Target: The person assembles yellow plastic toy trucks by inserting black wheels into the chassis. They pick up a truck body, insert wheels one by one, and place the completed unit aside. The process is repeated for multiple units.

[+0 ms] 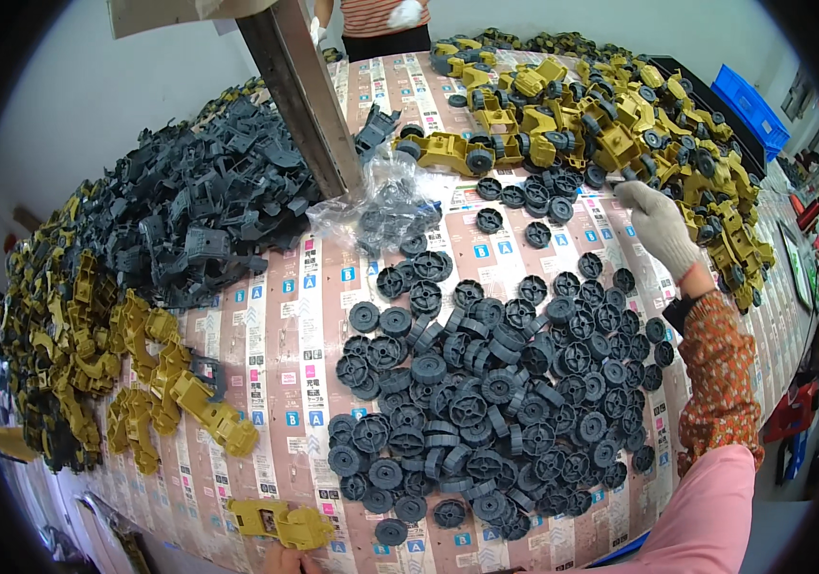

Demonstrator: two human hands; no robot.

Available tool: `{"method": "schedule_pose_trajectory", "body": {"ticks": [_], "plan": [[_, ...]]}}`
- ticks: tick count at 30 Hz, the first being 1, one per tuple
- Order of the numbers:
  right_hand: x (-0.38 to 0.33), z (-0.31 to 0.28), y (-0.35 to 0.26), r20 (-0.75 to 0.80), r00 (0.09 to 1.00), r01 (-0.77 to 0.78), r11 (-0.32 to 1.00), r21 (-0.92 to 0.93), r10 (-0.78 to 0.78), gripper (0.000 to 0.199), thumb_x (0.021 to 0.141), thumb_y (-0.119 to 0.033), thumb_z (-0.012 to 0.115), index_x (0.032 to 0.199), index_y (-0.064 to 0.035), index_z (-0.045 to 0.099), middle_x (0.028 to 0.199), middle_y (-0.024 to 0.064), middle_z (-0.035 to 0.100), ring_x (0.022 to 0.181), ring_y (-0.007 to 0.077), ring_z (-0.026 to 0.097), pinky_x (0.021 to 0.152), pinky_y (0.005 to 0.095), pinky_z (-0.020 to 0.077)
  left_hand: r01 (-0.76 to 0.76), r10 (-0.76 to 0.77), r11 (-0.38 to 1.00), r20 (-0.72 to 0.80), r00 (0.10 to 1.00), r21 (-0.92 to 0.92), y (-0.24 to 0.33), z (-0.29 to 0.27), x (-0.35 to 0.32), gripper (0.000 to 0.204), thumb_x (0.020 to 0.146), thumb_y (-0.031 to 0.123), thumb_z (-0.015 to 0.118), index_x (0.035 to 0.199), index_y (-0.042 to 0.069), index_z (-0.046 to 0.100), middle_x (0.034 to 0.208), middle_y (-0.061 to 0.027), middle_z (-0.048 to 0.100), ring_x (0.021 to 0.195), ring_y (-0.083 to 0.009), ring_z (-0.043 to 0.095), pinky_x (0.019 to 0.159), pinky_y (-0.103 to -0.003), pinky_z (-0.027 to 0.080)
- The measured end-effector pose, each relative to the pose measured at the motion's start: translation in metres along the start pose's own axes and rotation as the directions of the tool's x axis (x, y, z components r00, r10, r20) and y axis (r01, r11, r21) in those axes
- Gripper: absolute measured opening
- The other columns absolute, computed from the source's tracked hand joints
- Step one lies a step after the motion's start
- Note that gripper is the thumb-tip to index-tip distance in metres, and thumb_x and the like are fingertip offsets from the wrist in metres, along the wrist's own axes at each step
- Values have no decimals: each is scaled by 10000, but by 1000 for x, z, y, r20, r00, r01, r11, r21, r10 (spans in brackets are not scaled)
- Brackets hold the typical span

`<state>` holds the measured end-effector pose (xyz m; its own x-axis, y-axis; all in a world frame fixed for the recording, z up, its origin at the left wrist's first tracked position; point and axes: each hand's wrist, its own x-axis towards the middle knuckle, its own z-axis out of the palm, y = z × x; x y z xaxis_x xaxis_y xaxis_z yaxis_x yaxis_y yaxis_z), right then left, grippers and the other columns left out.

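At the lower edge, the bare fingers of my left hand (pixel 287 559) close on the near side of a yellow plastic toy vehicle body (pixel 258 518). No wheels show on that body. My right hand (pixel 659 226), in a whitish knit glove, reaches to the far right with fingers stretched out and nothing visible in them. Its fingertips are beside a pile of yellow toy vehicles (pixel 617 145) with dark wheels fitted. A large heap of loose dark grey toy wheels (pixel 500 385) lies between my hands, and a few more wheels (pixel 537 233) are scattered beyond it.
Dark grey plastic parts (pixel 208 191) are heaped at the left, with yellow bodies (pixel 65 354) beside them. A metal post (pixel 302 91) rises from the table near a clear plastic bag (pixel 371 215). A blue crate (pixel 750 110) stands far right. Another person (pixel 385 21) stands across the table.
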<state>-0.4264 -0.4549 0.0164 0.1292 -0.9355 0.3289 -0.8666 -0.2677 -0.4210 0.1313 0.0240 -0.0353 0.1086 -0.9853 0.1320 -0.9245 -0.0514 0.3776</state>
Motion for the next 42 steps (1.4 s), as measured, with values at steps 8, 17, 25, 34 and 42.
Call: {"method": "schedule_pose_trajectory", "body": {"ticks": [8,17,25,34,42], "plan": [[61,44,27,82,995,-27,936,-350,59,573,885,-84,576,1457,-64,547,1381,263,632,1314,431,594,1106,472,496,4,-3,999,26,1000,-37,-2,0,-1,110,968,25,571,1027,-2,660,920,-228,605,843,-445,581,772,-511,481],[73,61,-1,130,974,-121,907,-402,187,511,886,-128,605,1392,-60,615,1350,257,657,1264,430,633,1065,485,512,7,-7,1000,28,1000,-10,3,-2,2,95,962,41,587,1009,9,664,903,-238,600,843,-457,581,961,-573,467],[35,33,-51,433,898,137,986,-92,-85,347,862,-20,592,1199,-32,674,1243,185,693,1167,362,670,1023,442,529,58,-59,998,66,996,26,5,-4,-2,116,970,80,609,1038,17,678,950,-242,623,935,-467,601,1153,-619,370],[40,44,-68,307,950,-8,990,-140,51,466,924,19,560,1379,-22,649,1288,201,727,1177,318,701,1031,394,533,35,-35,999,35,999,-9,12,-9,7,115,953,25,595,1031,3,676,940,-250,617,878,-466,597,779,-540,487],[80,60,-41,148,987,-62,998,8,60,623,915,33,552,1532,-52,529,1437,219,643,1305,345,640,1114,419,492,-31,31,999,-21,999,19,13,-8,10,53,950,21,591,963,6,640,898,-235,562,832,-457,565,748,-528,472]]}}
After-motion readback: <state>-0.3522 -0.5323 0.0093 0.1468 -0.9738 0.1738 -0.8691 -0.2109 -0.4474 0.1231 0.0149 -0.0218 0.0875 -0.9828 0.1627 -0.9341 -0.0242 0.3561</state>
